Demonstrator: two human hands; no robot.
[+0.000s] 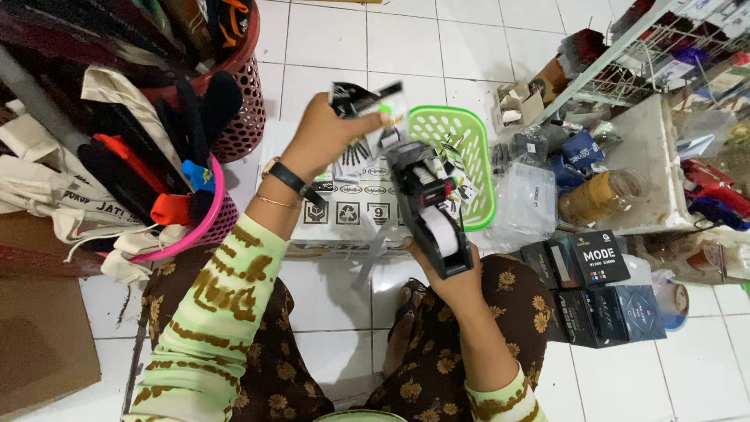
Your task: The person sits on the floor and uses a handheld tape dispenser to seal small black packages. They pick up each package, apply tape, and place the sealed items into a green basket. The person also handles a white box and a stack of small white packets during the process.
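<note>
In the head view, the left hand (326,134) pinched a small clear packet (366,101) of dark items between thumb and fingers, above a white cardboard box (344,209). The right hand (451,275) was clamped round a black label gun (428,205) with its white roll, beside a green basket (459,137). The packet's contents were hard to make out, and the right fingers were hidden behind the gun.

I see the left hand (324,137) at upper centre of the frame, holding a small packet (361,100) above the cardboard box (344,207) lying on the floor. The right hand (453,277) sits lower, right of centre, gripping the label gun (430,207) just right of the packet. A slotted basket (461,137) lies behind the gun. Two round baskets (234,101) stand at upper left; boxed goods (594,258) sit at lower right, below a rack (672,39).
</note>
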